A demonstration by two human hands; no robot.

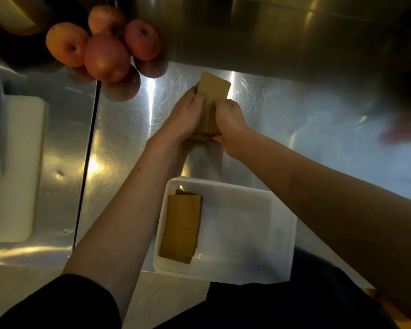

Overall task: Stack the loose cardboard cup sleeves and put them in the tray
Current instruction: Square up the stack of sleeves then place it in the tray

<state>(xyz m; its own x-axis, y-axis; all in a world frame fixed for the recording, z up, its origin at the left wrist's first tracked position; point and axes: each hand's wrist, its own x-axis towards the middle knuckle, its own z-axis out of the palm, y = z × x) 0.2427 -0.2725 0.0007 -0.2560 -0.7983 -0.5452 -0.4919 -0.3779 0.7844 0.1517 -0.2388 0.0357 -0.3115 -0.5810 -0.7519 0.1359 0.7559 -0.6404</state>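
A stack of flat brown cardboard cup sleeves (212,91) stands on edge on the steel counter, squeezed between both hands. My left hand (184,115) presses its left side and my right hand (230,119) presses its right side. The top of the stack sticks out above my fingers. Nearer to me sits a white plastic tray (247,233). A second flat pile of brown sleeves (180,229) lies in the tray's left half.
Several red apples (105,43) are piled at the back left, close to the hands. A white cutting board (14,167) lies at the far left beside a seam in the steel counter (294,115). A steel wall rises behind.
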